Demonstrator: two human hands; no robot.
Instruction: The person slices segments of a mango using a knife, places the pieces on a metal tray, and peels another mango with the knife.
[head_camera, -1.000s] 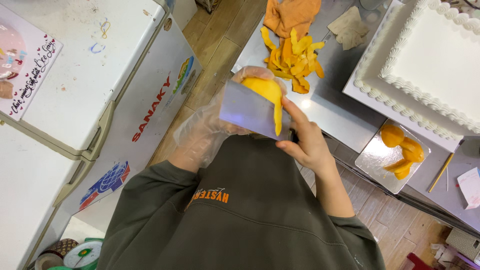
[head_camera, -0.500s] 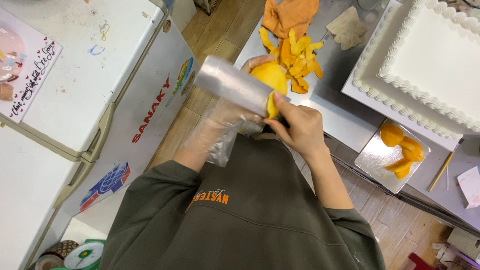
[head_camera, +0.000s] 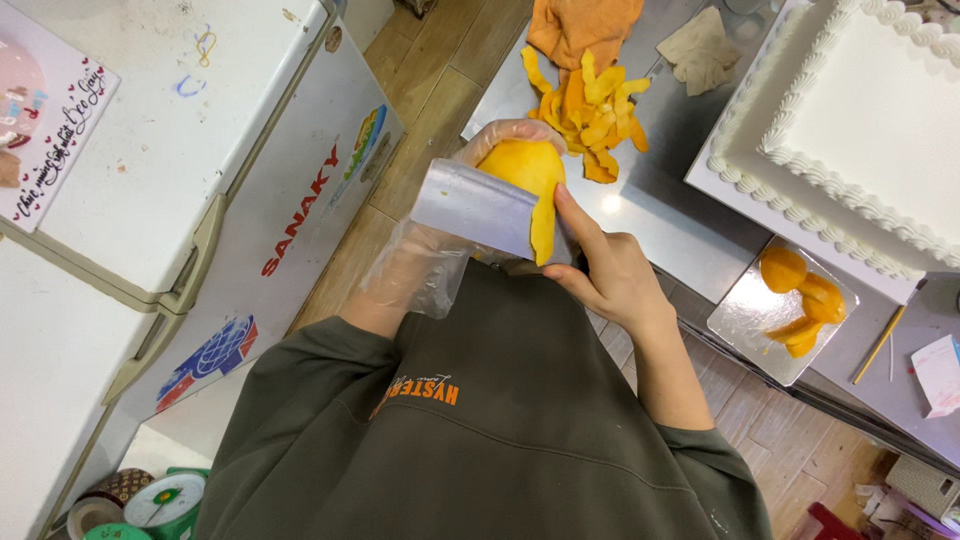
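Observation:
My left hand (head_camera: 455, 215), in a clear plastic glove, holds a yellow mango (head_camera: 525, 170) over the edge of the steel counter (head_camera: 650, 210). In my right hand (head_camera: 610, 275), bare, is a wide flat metal blade (head_camera: 475, 208) pressed against the fruit. A strip of peel (head_camera: 543, 230) hangs down from the mango at the blade's edge. A heap of mango peelings (head_camera: 590, 110) lies on the counter just beyond my hands.
A large white frosted cake (head_camera: 860, 130) sits on a board at the right. A small tray (head_camera: 740, 320) holds peeled mango pieces (head_camera: 800, 290). An orange cloth (head_camera: 585, 30) lies at the counter's far end. A white chest freezer (head_camera: 170, 170) stands to the left.
The blade has swung from lying across the top of the mango to its near side, and a strip of peel now hangs free. My left hand has turned the fruit slightly.

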